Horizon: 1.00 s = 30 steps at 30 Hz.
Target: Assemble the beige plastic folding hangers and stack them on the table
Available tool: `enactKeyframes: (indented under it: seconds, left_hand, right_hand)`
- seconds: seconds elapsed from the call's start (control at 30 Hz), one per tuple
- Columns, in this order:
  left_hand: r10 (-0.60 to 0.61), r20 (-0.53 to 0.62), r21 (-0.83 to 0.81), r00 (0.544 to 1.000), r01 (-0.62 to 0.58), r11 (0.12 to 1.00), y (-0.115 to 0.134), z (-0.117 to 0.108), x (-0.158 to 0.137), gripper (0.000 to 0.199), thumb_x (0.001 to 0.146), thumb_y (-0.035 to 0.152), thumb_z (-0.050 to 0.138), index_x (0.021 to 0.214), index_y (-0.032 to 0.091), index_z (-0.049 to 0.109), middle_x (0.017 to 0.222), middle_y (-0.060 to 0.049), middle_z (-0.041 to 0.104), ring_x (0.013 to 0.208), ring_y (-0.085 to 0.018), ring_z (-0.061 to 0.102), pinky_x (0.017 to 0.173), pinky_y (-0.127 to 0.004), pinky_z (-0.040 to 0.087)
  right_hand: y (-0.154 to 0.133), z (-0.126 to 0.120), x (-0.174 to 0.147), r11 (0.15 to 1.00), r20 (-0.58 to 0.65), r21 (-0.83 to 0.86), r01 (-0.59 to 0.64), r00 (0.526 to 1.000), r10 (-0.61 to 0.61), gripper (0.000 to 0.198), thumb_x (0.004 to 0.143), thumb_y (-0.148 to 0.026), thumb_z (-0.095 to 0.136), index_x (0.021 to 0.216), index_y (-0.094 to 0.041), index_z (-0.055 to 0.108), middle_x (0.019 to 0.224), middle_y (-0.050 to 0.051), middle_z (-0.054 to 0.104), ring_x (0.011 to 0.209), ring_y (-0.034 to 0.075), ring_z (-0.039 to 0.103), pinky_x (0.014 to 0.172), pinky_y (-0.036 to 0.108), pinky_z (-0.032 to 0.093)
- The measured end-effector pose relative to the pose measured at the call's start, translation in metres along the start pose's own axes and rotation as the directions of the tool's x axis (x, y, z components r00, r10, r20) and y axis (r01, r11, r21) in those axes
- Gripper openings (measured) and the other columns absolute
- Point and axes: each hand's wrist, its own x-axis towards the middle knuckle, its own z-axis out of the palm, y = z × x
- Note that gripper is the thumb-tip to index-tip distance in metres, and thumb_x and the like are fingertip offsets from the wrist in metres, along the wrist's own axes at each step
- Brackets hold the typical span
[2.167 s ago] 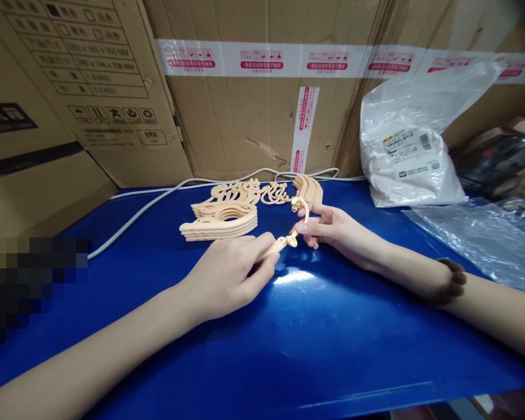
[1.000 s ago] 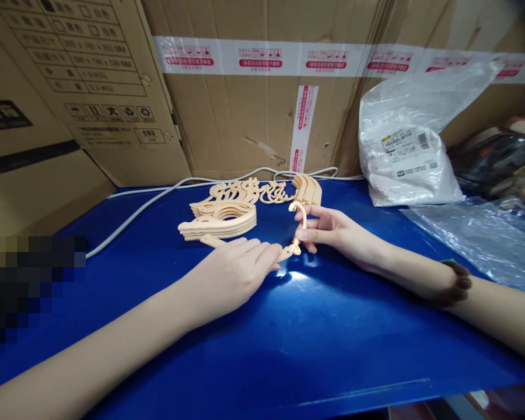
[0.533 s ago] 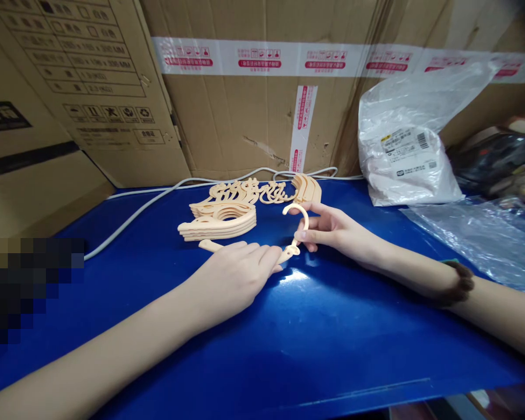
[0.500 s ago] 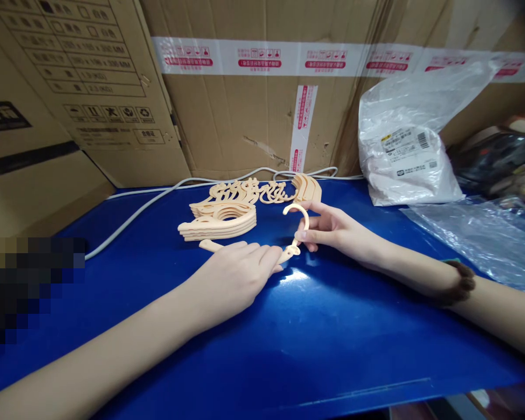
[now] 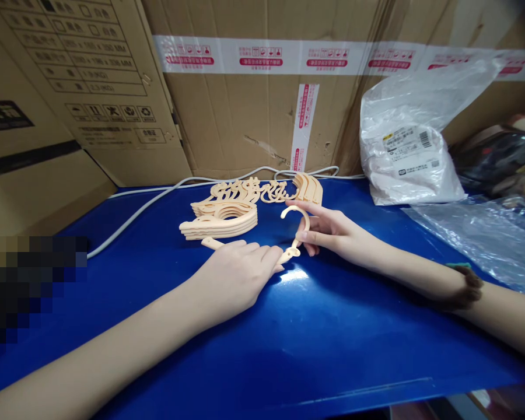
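Note:
My left hand (image 5: pixel 240 274) is closed over a cream plastic hanger arm (image 5: pixel 210 243), whose outer end sticks out past the knuckles on the left. In the thumb and fingers of my right hand (image 5: pixel 324 228) is a cream hanger hook (image 5: pixel 305 217), its open curve facing left. The hook's lower end meets the hanger arm at a round joint between the hands; whether they are locked together I cannot tell. Just behind lie a stack of hanger arms (image 5: pixel 227 224), a row of loose hooks (image 5: pixel 273 191) and more curved hanger pieces (image 5: pixel 308 188).
A blue table (image 5: pixel 332 350) lies under everything. Cardboard boxes (image 5: pixel 240 116) wall off the back and left. A white cable (image 5: pixel 135 219) runs along the rear. To the right stand a white plastic bag (image 5: pixel 413 157) and a flat clear plastic sheet (image 5: pixel 485 239).
Both hands keep the same grip on the hanger arm and hook. The hook's tip has tilted very slightly left; otherwise the view has only shifted a little.

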Motion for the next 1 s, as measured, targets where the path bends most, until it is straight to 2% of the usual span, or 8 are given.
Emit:
enactKeyframes:
  seconds: [0.07, 0.23, 0.4, 0.6, 1.0]
  left_hand:
    - [-0.012, 0.013, 0.001, 1.000, 0.012, 1.000, 0.0004, -0.0006, 0.0004, 0.030, 0.100, 0.021, 0.030, 0.096, 0.015, 0.059, 0.076, -0.003, 0.066, 0.063, -0.019, 0.060, 0.058, -0.030, 0.038]
    - [-0.033, 0.016, 0.079, 0.999, 0.031, 0.996, 0.0014, -0.0011, 0.0012, 0.032, 0.100, 0.022, 0.032, 0.122, 0.010, 0.053, 0.082, -0.007, 0.070, 0.064, -0.019, 0.062, 0.058, -0.030, 0.040]
    - [-0.021, 0.053, 0.042, 0.998, 0.019, 0.999, 0.0012, 0.0008, -0.0001, 0.035, 0.101, 0.024, 0.028, 0.120, 0.012, 0.055, 0.090, -0.008, 0.071, 0.069, -0.021, 0.064, 0.062, -0.033, 0.044]
    - [-0.022, 0.042, 0.022, 0.999, 0.021, 1.000, 0.0009, 0.0004, -0.0012, 0.038, 0.101, 0.024, 0.027, 0.124, 0.011, 0.053, 0.095, -0.010, 0.072, 0.073, -0.023, 0.066, 0.064, -0.035, 0.047]
    - [-0.025, 0.058, -0.013, 0.998, 0.026, 1.000, 0.0002, -0.0001, -0.0014, 0.036, 0.099, 0.023, 0.032, 0.124, 0.011, 0.054, 0.098, -0.010, 0.072, 0.073, -0.024, 0.066, 0.063, -0.035, 0.046]
  right_hand:
    - [0.0003, 0.0008, 0.0000, 1.000, -0.018, -0.005, 0.008, 1.000, -0.008, 0.058, 0.086, -0.025, 0.058, 0.140, -0.020, 0.041, 0.073, -0.003, 0.061, 0.058, 0.011, 0.054, 0.058, 0.026, 0.045]
    - [-0.0032, 0.0034, -0.0011, 0.999, -0.050, -0.053, 0.012, 0.999, -0.015, 0.058, 0.086, -0.025, 0.057, 0.141, -0.020, 0.042, 0.074, -0.002, 0.062, 0.056, 0.011, 0.055, 0.056, 0.026, 0.046]
    - [-0.0054, 0.0048, -0.0031, 0.994, -0.029, -0.095, 0.045, 0.998, -0.048, 0.057, 0.087, -0.021, 0.052, 0.143, -0.020, 0.039, 0.077, -0.001, 0.061, 0.056, 0.010, 0.055, 0.055, 0.026, 0.046]
    - [-0.0030, 0.0049, -0.0038, 0.990, -0.005, -0.116, 0.080, 0.997, -0.081, 0.058, 0.089, -0.018, 0.049, 0.146, -0.016, 0.033, 0.077, -0.002, 0.058, 0.056, 0.009, 0.054, 0.055, 0.024, 0.047]
    - [-0.0004, 0.0069, -0.0053, 0.989, -0.007, -0.120, 0.089, 0.996, -0.090, 0.059, 0.090, -0.020, 0.048, 0.146, -0.018, 0.032, 0.079, -0.001, 0.058, 0.056, 0.008, 0.055, 0.055, 0.023, 0.047]
